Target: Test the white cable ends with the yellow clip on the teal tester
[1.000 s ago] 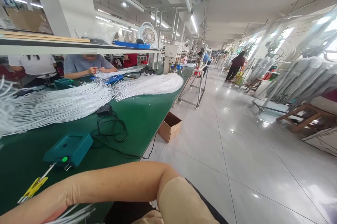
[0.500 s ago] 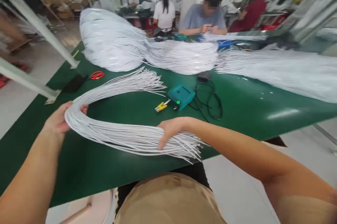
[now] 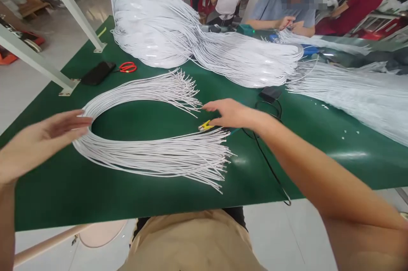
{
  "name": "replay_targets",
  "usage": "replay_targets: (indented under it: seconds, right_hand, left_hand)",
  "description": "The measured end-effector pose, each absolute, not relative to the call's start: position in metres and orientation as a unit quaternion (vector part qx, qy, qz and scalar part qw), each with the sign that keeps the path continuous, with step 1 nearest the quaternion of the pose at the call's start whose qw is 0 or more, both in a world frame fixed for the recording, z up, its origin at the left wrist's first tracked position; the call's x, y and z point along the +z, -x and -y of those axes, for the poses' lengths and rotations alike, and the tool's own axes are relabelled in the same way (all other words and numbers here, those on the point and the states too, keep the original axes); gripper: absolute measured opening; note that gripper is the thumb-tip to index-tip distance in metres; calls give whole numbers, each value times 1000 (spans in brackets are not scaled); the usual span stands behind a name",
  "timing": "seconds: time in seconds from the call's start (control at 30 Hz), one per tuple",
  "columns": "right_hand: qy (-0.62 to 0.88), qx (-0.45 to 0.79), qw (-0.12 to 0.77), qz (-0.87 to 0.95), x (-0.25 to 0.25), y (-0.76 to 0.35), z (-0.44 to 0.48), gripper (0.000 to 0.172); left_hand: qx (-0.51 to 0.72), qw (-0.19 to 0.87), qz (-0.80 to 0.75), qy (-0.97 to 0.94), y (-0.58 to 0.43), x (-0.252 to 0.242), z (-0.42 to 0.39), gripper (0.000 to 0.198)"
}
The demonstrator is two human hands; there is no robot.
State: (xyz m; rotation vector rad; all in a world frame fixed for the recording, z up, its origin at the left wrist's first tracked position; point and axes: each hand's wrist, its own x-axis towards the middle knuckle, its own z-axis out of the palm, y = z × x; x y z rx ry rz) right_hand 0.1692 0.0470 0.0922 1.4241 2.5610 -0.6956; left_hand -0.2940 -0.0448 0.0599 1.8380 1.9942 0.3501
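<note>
A bundle of white wires [image 3: 153, 156] lies on the green table, curved in a U with both fanned ends toward the right. My left hand [image 3: 54, 135] is at the bend, fingers stretched out over its outer edge; whether they touch the wires I cannot tell. Between the two ends, my right hand [image 3: 228, 113] hovers with thumb and fingers apart, nothing visible in it. Just below its fingers is a yellow-handled clip [image 3: 206, 125]. The teal box beside the clip is almost wholly hidden by my right hand and forearm.
Large heaps of white wires [image 3: 153, 20] stretch along the back of the table. Red-handled scissors [image 3: 128, 67] and a black phone-like object [image 3: 98, 73] lie at the left near a metal post [image 3: 73, 7]. A black cable [image 3: 267, 160] hangs over the front edge. Several people sit beyond.
Both hands have let go of the wire bundle, which now lies on the table. My right hand has moved up from the near end to the clip and teal box. The view has tilted down.
</note>
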Motion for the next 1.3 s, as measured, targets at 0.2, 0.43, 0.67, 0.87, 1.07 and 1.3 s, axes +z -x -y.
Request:
replay_targets:
  seconds: [0.2,0.43,0.67,0.87,1.07,1.3]
  right_hand:
    - [-480,-109,205,-846,74,-252,-60,120]
    - [-400,-42,144,-904,47,-252,-69,123]
    - [-485,-70,109,-865,48,-315,-59,116]
    - [-558,-60,103,-821,45,-400,-24,112]
    - [-627,-68,95,-770,46,-440,-2,89]
    - [-574,-55,100,-811,40,-432,6,107]
  left_hand:
    - [-19,167,-527,-833,193,20,79,99]
    - [-75,92,-485,-867,142,-12,61,100]
    - [-111,126,-505,-847,125,9,50,84]
    - [-129,141,-516,-835,113,11,42,74]
    - [-91,122,-554,-818,66,6,25,82]
    - [-66,86,-588,-801,11,-6,2,82]
